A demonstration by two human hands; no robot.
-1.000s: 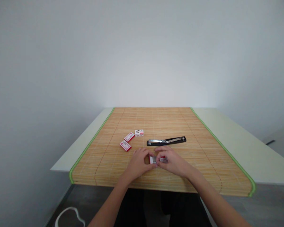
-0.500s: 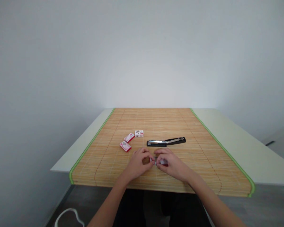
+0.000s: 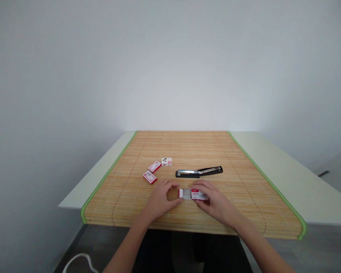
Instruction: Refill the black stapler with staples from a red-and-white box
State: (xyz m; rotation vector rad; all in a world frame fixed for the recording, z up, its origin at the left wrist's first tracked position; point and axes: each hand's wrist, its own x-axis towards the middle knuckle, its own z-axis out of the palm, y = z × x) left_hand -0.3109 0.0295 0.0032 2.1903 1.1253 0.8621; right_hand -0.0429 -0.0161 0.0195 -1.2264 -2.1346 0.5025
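Observation:
A small red-and-white staple box (image 3: pixel 198 195) lies on the mat in front of me, its grey inner tray (image 3: pixel 186 194) pulled partway out to the left. My right hand (image 3: pixel 213 199) grips the sleeve of this box between thumb and fingers. At the tray's left end is my left hand (image 3: pixel 163 198), thumb and forefinger apart on either side of that end. Whether they touch it I cannot tell. Just beyond my hands lies a black stapler (image 3: pixel 199 172) with its silver magazine exposed, unfolded into a shallow bend.
Two red-and-white boxes (image 3: pixel 150 177) and a white printed box (image 3: pixel 166 162) lie to the left of the stapler. A bamboo mat (image 3: pixel 216 148) with green edging covers the middle of the white table (image 3: pixel 261 151). A wall (image 3: pixel 170 68) rises behind it.
My hands have moved apart, and my left fingers have spread from a pinch at the tray. More of the box and its pulled-out tray now shows between my hands.

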